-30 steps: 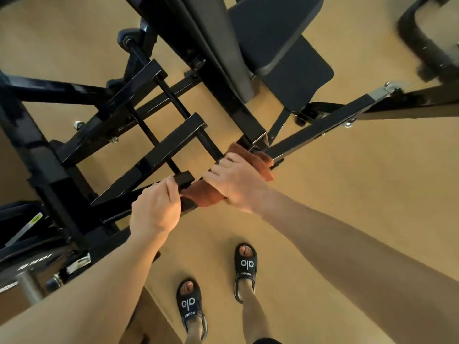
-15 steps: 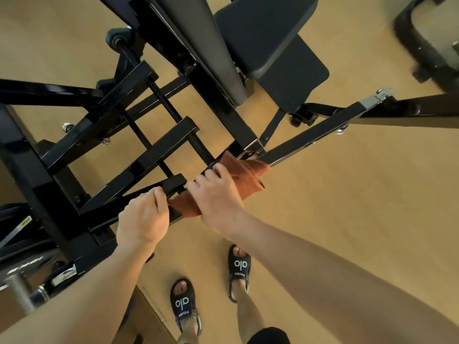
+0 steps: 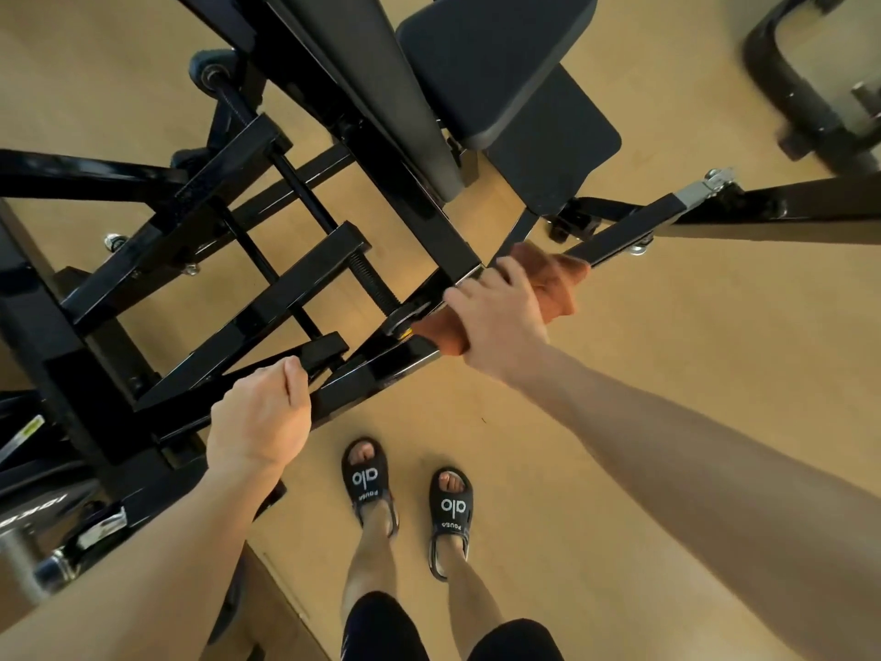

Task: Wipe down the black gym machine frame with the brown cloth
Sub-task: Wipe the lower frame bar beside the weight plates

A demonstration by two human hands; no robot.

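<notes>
The black gym machine frame (image 3: 267, 298) fills the left and centre, with crossing square bars and a long bar (image 3: 624, 231) running up to the right. My right hand (image 3: 500, 322) lies over the brown cloth (image 3: 553, 279) and grips it around the frame's near bar, just below the seat post. The cloth bunches out past my fingers toward the long bar. My left hand (image 3: 262, 417) is curled around a lower frame bar, to the left of the cloth.
Black seat pads (image 3: 500, 64) hang above the frame. Another black machine base (image 3: 791, 93) stands at the top right. My feet in black sandals (image 3: 367, 484) stand on the tan floor just below the frame. A weight stack and labels sit at the lower left (image 3: 28, 517).
My right hand has slid the cloth up and to the right along the bar, uncovering the bar's glossy end. My left hand keeps its grip on the lower bar.
</notes>
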